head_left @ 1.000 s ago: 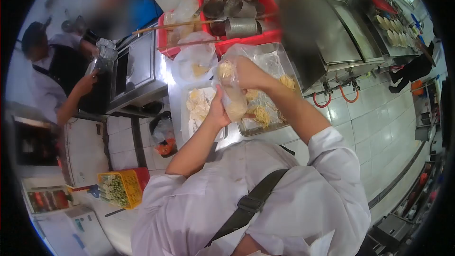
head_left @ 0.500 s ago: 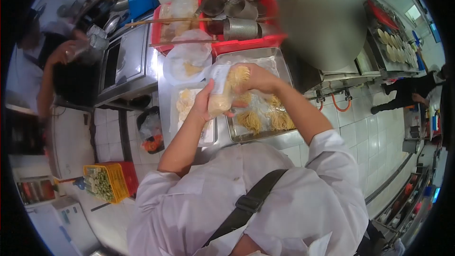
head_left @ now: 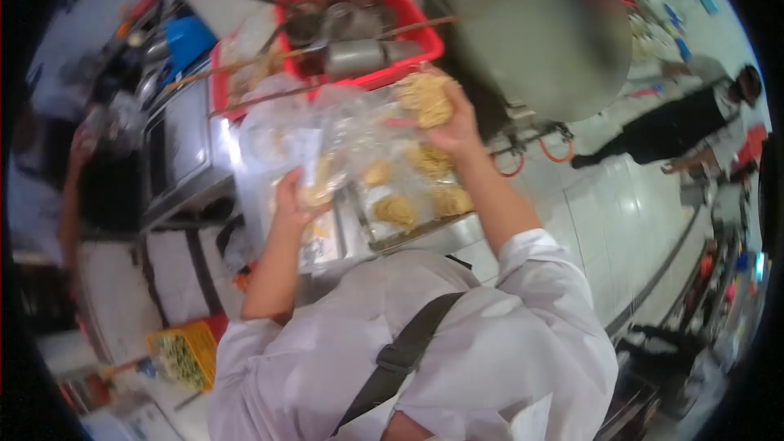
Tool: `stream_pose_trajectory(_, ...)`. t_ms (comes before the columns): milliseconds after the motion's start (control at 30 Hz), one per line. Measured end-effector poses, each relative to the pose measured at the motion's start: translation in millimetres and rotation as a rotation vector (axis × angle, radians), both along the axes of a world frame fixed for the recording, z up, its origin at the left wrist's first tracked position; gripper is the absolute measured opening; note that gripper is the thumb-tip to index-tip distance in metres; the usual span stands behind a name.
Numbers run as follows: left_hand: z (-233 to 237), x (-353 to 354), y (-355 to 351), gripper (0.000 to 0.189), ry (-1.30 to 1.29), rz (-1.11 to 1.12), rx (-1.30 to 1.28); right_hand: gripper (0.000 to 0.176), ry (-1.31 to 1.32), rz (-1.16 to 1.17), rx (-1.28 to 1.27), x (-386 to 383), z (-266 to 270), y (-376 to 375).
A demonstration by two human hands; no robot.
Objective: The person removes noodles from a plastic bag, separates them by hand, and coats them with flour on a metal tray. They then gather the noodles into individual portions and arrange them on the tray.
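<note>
In my right hand (head_left: 457,124) is a yellow bundle of noodles (head_left: 426,100), raised over the back of a metal tray (head_left: 392,239). My left hand (head_left: 294,200) is closed around a clear plastic bag (head_left: 339,135) with a white label and some pale contents at its lower end. Inside the tray, on plastic film, lie several more noodle bundles (head_left: 395,211). A second, pale tray (head_left: 325,249) sits under and in front of my left hand, partly hidden. The picture is blurred by motion.
Behind the trays stands a red basket (head_left: 429,47) of metal strainers with long handles, sticks lying across it. A steel cabinet (head_left: 184,143) is at the left. A yellow crate (head_left: 198,351) of vegetables sits on the floor. Another person (head_left: 678,126) is at the right.
My right hand has drawn a noodle bundle out of the bag and away to the right. My left hand has moved left and down with the bag. The view has tilted.
</note>
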State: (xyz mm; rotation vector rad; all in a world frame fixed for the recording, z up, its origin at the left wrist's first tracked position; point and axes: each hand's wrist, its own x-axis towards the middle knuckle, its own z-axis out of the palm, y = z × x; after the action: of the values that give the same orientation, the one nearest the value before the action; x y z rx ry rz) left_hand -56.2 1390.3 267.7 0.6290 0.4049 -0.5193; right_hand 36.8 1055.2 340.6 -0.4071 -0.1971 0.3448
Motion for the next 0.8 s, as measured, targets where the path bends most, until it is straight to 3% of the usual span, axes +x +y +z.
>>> stream_pose_trajectory(67, 15, 2, -2, 0.058, 0.031, 0.175, -0.014, 0.05, -0.008, 0.05, 0.168, -15, -12, 12)
stream_pose_trajectory(133, 19, 1, 19, 0.057, -0.26, 0.065, -0.32, 0.04, 0.131, 0.015, 0.115, -24, -14, 22)
stream_pose_trajectory(167, 32, -2, 24, 0.056, -0.386, 0.081, -0.353, 0.04, 0.118, -0.008, 0.112, -24, -4, 21)
stream_pose_trajectory(233, 48, 3, 48, 0.057, -0.625, 0.079, -0.461, 0.039, 0.037, -0.153, -0.292, -23, 21, 23)
stream_pose_trajectory(300, 59, 6, 71, 0.058, -0.731, 0.059, -0.522, 0.04, -0.009, -0.213, -0.356, -27, 51, 27)
stream_pose_trajectory(400, 90, 3, 115, 0.067, -0.751, 0.282, -0.42, 0.037, -0.035, -0.327, -0.516, -26, 37, 43)
stream_pose_trajectory(467, 100, 21, 147, 0.072, -0.824, 0.118, -0.601, 0.038, -0.271, -0.456, -1.332, -22, -16, 48)
stream_pose_trajectory(533, 96, 46, 187, 0.07, -0.756, 0.087, -0.518, 0.038, -0.523, -0.597, -1.849, -25, -98, 38)
stream_pose_trajectory(600, 87, 77, 213, 0.069, -0.705, 0.061, -0.456, 0.038, -0.374, -0.873, -1.691, -61, -103, 54)
stream_pose_trajectory(667, 76, 97, 223, 0.062, -0.522, 0.38, 0.054, 0.033, -0.355, -0.917, -1.7, -84, -97, 50)
stream_pose_trajectory(733, 64, 126, 227, 0.052, -0.564, 0.388, 0.177, 0.027, -0.187, -0.932, -1.501, -117, -81, 52)
stream_pose_trajectory(800, 85, 147, 205, 0.049, -0.394, 0.553, 0.329, 0.024, -0.031, -0.933, -1.428, -153, -80, 48)
